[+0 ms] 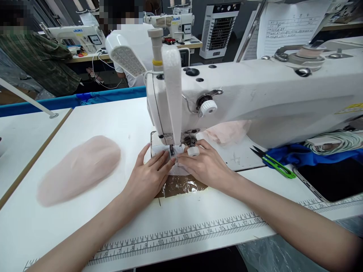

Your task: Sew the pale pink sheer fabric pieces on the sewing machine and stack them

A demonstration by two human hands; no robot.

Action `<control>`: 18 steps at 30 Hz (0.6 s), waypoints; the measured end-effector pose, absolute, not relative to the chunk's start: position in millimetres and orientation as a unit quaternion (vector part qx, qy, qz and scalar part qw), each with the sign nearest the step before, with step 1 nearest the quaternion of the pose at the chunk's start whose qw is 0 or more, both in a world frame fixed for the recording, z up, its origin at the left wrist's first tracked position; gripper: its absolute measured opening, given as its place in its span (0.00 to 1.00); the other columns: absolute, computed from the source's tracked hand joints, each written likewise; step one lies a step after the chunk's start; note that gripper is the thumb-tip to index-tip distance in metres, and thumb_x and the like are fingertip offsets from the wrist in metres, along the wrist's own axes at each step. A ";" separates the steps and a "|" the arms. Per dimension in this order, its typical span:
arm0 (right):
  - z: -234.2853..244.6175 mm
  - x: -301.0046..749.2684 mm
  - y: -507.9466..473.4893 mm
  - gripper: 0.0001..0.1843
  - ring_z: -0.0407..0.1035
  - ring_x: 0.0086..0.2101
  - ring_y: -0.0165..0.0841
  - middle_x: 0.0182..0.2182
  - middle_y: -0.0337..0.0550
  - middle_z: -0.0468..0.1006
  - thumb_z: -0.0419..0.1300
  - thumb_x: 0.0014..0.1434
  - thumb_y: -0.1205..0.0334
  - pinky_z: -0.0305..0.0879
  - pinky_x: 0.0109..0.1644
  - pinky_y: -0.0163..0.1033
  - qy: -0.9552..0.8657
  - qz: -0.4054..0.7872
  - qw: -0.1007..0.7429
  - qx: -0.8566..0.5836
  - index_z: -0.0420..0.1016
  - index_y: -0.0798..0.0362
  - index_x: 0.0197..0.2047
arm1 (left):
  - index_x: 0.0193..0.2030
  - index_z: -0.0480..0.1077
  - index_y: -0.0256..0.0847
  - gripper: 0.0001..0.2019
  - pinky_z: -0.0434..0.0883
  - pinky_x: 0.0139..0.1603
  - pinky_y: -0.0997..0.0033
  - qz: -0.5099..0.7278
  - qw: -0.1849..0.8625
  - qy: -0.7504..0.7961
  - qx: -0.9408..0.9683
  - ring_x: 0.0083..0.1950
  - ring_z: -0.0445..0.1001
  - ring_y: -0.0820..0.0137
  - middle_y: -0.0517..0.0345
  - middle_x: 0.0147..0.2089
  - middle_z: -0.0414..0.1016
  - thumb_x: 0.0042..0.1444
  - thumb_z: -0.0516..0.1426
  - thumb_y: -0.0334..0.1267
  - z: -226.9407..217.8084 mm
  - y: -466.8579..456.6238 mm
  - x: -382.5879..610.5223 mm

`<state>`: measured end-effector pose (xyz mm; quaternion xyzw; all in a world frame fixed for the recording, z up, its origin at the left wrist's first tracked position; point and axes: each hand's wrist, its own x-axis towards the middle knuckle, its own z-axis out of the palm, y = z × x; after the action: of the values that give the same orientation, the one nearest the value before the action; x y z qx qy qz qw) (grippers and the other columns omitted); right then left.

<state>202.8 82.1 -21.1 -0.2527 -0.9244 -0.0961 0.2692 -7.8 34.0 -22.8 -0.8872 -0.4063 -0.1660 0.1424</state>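
Note:
A white sewing machine (241, 87) stands before me, and a small piece of pale sheer fabric (181, 170) lies beneath its presser foot (171, 150). My left hand (149, 172) rests just left of the foot, its fingers stretched out flat and the fingertips on the fabric. On the other side, my right hand (208, 162) has its thumb and fingers bent together at the fabric's edge, close to the needle area. The machine head partly hides those fingertips. Left of my hands, an oval piece of light pink sheer fabric (82, 170) lies flat on the table.
Green thread snips (276, 164), a blue cloth (300, 153) and a phone (334, 177) lie at the right. More pink fabric (227, 131) sits behind the needle. A printed ruler (181, 236) runs along the front edge. Two people and other sewing machines (76, 37) are beyond the table.

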 end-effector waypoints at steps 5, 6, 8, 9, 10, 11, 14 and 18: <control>-22.3 201.6 81.2 0.11 0.68 0.35 0.35 0.28 0.38 0.81 0.54 0.62 0.71 0.56 0.47 0.43 -0.920 -0.113 0.272 -0.260 0.78 0.54 0.38 | 0.55 0.70 0.38 0.15 0.54 0.64 0.44 -0.161 0.174 -0.413 -0.879 0.56 0.73 0.59 0.48 0.55 0.76 0.64 0.50 0.30 -21.1 33.7 -4.9; -21.8 201.5 79.5 0.10 0.68 0.35 0.35 0.30 0.39 0.82 0.55 0.62 0.70 0.57 0.48 0.43 -0.921 -0.108 0.271 -0.259 0.78 0.54 0.40 | 0.54 0.71 0.38 0.14 0.57 0.62 0.45 -0.163 0.188 -0.419 -0.873 0.54 0.73 0.59 0.49 0.55 0.76 0.64 0.51 0.30 -19.6 31.8 -3.6; -20.8 201.7 75.7 0.10 0.69 0.35 0.34 0.35 0.40 0.82 0.55 0.62 0.69 0.57 0.48 0.44 -0.923 -0.093 0.275 -0.251 0.77 0.55 0.44 | 0.50 0.73 0.40 0.12 0.63 0.52 0.51 -0.171 0.219 -0.432 -0.858 0.49 0.74 0.60 0.53 0.53 0.77 0.62 0.53 0.31 -15.8 26.6 -1.5; -20.5 202.0 74.1 0.10 0.69 0.34 0.34 0.35 0.40 0.82 0.55 0.62 0.69 0.58 0.48 0.43 -0.924 -0.084 0.282 -0.244 0.77 0.55 0.44 | 0.47 0.73 0.41 0.10 0.65 0.46 0.55 -0.178 0.224 -0.435 -0.854 0.44 0.75 0.62 0.55 0.52 0.78 0.62 0.54 0.31 -13.8 24.0 -0.9; -20.5 202.4 72.9 0.10 0.69 0.34 0.33 0.35 0.39 0.82 0.55 0.62 0.71 0.58 0.48 0.43 -0.924 -0.074 0.291 -0.238 0.77 0.54 0.42 | 0.45 0.73 0.41 0.09 0.65 0.40 0.59 -0.184 0.216 -0.436 -0.854 0.40 0.74 0.65 0.56 0.50 0.79 0.62 0.53 0.30 -11.7 21.9 -0.8; -20.8 202.8 72.3 0.10 0.69 0.33 0.31 0.33 0.37 0.82 0.55 0.61 0.72 0.59 0.47 0.41 -0.922 -0.064 0.301 -0.236 0.77 0.53 0.40 | 0.43 0.73 0.41 0.09 0.64 0.35 0.62 -0.188 0.190 -0.439 -0.858 0.35 0.73 0.67 0.57 0.48 0.79 0.63 0.52 0.30 -9.5 20.7 -1.2; -22.0 203.6 73.2 0.09 0.69 0.30 0.29 0.30 0.35 0.81 0.56 0.63 0.71 0.61 0.45 0.38 -0.909 -0.035 0.329 -0.252 0.77 0.52 0.38 | 0.41 0.71 0.41 0.10 0.64 0.28 0.68 -0.178 0.035 -0.484 -0.856 0.29 0.70 0.71 0.59 0.39 0.79 0.66 0.48 0.32 -1.0 24.1 -3.8; -21.3 201.8 77.2 0.09 0.70 0.30 0.29 0.28 0.37 0.80 0.57 0.65 0.63 0.63 0.41 0.37 -0.878 -0.040 0.377 -0.291 0.80 0.50 0.38 | 0.43 0.68 0.42 0.09 0.68 0.31 0.70 -0.163 -0.137 -0.526 -0.823 0.35 0.72 0.69 0.59 0.38 0.76 0.65 0.48 0.34 12.8 41.8 -5.6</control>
<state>201.8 77.2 -21.3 -0.2909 -0.8783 -0.0403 0.3772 -5.6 41.8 12.8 -0.8233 -0.5262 -0.1632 -0.1367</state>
